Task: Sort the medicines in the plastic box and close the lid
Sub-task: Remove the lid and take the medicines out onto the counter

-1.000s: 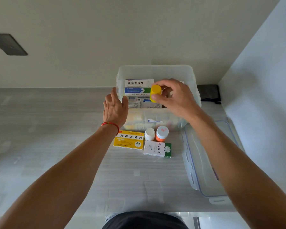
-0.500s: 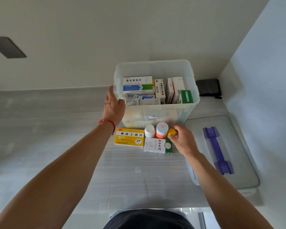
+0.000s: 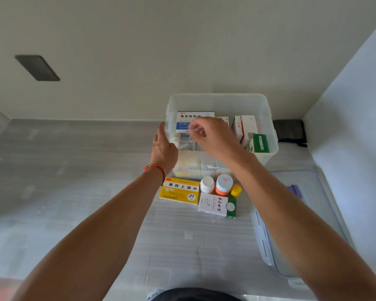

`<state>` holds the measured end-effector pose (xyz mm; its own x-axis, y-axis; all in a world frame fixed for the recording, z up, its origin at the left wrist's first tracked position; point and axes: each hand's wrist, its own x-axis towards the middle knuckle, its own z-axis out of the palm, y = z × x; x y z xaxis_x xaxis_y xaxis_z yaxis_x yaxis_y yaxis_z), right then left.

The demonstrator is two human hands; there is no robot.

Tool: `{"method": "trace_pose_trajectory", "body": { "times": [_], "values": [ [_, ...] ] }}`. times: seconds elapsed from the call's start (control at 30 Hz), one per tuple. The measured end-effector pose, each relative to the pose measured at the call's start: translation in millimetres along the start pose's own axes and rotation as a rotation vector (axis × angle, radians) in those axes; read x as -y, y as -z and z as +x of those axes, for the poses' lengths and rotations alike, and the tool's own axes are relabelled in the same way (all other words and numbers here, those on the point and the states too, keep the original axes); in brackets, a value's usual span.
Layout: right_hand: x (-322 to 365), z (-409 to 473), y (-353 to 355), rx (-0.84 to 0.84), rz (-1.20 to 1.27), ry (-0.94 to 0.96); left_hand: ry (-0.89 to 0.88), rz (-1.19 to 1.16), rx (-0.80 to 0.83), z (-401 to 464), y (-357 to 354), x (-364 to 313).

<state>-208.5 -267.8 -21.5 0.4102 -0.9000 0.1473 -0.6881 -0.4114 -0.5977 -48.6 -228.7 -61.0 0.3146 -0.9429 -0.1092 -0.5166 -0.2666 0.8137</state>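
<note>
lid (image 3: 308, 224) partly behind right forearm (image 3: 291, 203); right hand (image 3: 213, 135) fingers' grip unclear, blurred

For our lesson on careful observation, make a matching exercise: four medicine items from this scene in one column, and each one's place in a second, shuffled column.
Column A
1. yellow box
2. yellow-capped bottle
3. green box
4. blue-and-white box

Column B
a. inside the plastic box, right end
b. on the table, under the left wrist
c. inside the plastic box, back left
d. on the table, right of the orange bottle

Pairs: 1-b, 2-d, 3-a, 4-c
</note>
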Motion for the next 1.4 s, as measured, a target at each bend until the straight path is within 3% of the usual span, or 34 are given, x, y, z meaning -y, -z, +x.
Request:
{"method": "trace_pose_trajectory", "body": {
  "times": [0.13,0.33,0.53,0.63,0.7,0.87,0.97,1.2,1.4],
  "values": [
    [-3.7,58.9,-45.2,0.469,-0.048,-0.167,0.022,0.091,0.019,0.8,3.3,-3.4],
    [-15.8,79.2,-74.3,0.613,-0.245,-0.147,0.026,0.181,0.06,2.5,6.6,-7.2],
    [-18.6,66.9,-58.3,0.4,-0.241,-0.047,0.022,0.196,0.035,2.0,6.8,-5.9],
    [-16.8,47.8,-29.2,0.205,-0.246,0.005,0.013,0.154,0.031,1.2,7.7,-5.3],
    [-14.5,27.4,-3.3,0.073,-0.129,-0.004,0.009,0.126,0.029,1.3,8.1,-4.6],
    [-12.9,-51.2,48.8,-0.073,0.315,0.014,0.012,0.06,0.015,2.0,5.8,-3.6],
    [-30.4,-106.0,48.6,-0.112,0.408,-0.118,0.006,0.042,0.028,1.5,5.5,-1.7],
    [-89.0,-182.5,-20.8,-0.34,0.437,-0.683,0.009,0.012,-0.007,-1.0,2.0,-3.4],
    [-108.8,-189.0,-68.1,-0.17,0.078,-0.652,0.001,0.017,0.023,-3.8,4.5,-1.7]
  ]
}}
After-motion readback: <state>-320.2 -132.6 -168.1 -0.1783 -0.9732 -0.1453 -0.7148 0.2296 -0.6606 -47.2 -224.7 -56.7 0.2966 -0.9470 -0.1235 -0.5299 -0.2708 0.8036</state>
